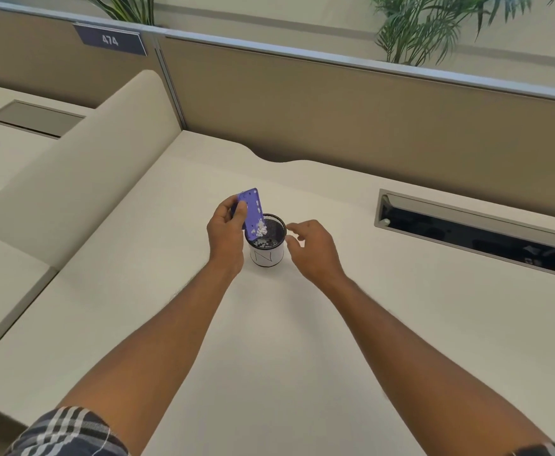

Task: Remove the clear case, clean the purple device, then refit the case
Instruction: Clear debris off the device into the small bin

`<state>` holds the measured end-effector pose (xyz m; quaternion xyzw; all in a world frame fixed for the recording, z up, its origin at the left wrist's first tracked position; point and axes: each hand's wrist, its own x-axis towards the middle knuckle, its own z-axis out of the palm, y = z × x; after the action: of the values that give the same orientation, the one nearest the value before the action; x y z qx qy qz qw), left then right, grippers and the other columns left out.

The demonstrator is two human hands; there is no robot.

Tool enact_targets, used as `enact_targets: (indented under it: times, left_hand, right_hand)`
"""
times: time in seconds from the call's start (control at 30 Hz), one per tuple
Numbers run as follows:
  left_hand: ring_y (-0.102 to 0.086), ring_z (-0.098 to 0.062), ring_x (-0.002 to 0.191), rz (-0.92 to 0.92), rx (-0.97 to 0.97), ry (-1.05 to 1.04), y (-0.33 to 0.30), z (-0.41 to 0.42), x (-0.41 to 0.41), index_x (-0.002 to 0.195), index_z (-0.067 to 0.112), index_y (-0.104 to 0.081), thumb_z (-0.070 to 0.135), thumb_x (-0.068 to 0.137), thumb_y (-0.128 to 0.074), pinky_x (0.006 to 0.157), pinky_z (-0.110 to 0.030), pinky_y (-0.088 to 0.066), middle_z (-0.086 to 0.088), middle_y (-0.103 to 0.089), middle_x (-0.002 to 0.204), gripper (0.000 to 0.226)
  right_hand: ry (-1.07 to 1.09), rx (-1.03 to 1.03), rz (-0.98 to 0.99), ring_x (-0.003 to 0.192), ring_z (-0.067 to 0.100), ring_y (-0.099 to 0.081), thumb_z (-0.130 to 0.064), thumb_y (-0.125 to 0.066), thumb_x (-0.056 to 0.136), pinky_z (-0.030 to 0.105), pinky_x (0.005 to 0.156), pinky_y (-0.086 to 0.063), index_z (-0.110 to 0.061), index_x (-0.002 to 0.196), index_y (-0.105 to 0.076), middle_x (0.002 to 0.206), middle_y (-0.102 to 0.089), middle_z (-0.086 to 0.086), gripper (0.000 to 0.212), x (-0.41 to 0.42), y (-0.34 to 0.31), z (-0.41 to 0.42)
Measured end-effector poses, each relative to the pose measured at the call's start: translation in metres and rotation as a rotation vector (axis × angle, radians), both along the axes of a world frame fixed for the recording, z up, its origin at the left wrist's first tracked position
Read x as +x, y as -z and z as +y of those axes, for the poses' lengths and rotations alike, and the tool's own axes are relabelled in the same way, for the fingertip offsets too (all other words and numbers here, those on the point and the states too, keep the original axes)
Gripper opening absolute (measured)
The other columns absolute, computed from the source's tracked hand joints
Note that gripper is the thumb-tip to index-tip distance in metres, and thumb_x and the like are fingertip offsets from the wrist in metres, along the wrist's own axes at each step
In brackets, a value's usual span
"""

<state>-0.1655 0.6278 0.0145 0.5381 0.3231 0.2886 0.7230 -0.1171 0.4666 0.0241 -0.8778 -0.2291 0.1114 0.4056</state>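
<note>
Left hand (227, 225) tilts purple device (252, 210) (white bits) — over cup (267, 245).

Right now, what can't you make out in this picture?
- Clear case: cannot be told on the purple device, too small in the head view.
- Device's left edge: covered by the left hand.
- Cup: its bottom is hidden by its own rim and the white bits.
- Right hand: palm side faces away.

Blue sign (110, 40) on far-left partition top: "474". White label on mesh cup (267, 245), desk centre: hand-drawn "N".
</note>
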Motion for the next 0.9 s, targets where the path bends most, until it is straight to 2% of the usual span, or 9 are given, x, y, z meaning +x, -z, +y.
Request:
enact_targets:
  times: [0.1, 0.27, 0.43, 0.63, 0.9]
  left_hand:
    - [-0.066, -0.019, 0.102, 0.01, 0.048, 0.029, 0.002, 0.0, -0.003, 0.118, 0.017, -0.065, 0.017, 0.098, -0.061, 0.085, -0.031, -0.058, -0.008, -0.07, 0.119, 0.021]
    - [-0.066, -0.018, 0.103, 0.025, 0.12, 0.046, 0.003, 0.001, -0.007, 0.123, 0.013, -0.064, 0.016, 0.098, -0.061, 0.084, -0.032, -0.058, -0.011, -0.07, 0.121, 0.025]
    - [-0.065, -0.017, 0.104, 0.024, 0.16, 0.055, 0.005, 0.0, -0.009, 0.125, 0.012, -0.064, 0.015, 0.098, -0.061, 0.086, -0.031, -0.057, -0.012, -0.069, 0.123, 0.027]
    - [-0.063, -0.015, 0.103, 0.018, 0.196, 0.061, 0.002, -0.004, -0.009, 0.12, 0.019, -0.065, 0.015, 0.098, -0.061, 0.078, -0.02, -0.054, -0.007, -0.069, 0.118, 0.022]
    - [-0.065, -0.018, 0.105, 0.012, 0.203, 0.021, -0.001, -0.006, -0.008, 0.121, 0.015, -0.064, 0.013, 0.097, -0.062, 0.076, -0.018, -0.055, -0.01, -0.069, 0.121, 0.024]
  right_hand:
    - [-0.103, -0.024, -0.046, 0.11, 0.021, -0.054, -0.017, -0.059, 0.094, 0.027, 0.092, -0.043, -0.015, 0.129, -0.063, 0.117, -0.057, 0.006, 0.036, 0.005, -0.002, 0.011]
    - [-0.188, -0.063, -0.114, 0.116, 0.024, -0.048, -0.007, -0.053, 0.094, 0.035, 0.097, -0.046, -0.015, 0.132, -0.061, 0.124, -0.054, 0.009, 0.04, 0.012, -0.007, 0.024]
    - [-0.172, -0.067, -0.142, 0.116, 0.025, -0.048, -0.005, -0.051, 0.094, 0.035, 0.096, -0.046, -0.013, 0.132, -0.061, 0.125, -0.054, 0.01, 0.039, 0.014, -0.006, 0.026]
    - [-0.161, -0.068, -0.136, 0.115, 0.025, -0.048, -0.004, -0.05, 0.094, 0.034, 0.095, -0.046, -0.013, 0.13, -0.062, 0.123, -0.055, 0.01, 0.039, 0.01, -0.002, 0.023]
    - [-0.156, -0.07, -0.148, 0.112, 0.026, -0.048, -0.002, -0.049, 0.093, 0.036, 0.093, -0.047, -0.014, 0.128, -0.064, 0.118, -0.055, 0.01, 0.041, 0.009, -0.002, 0.023]
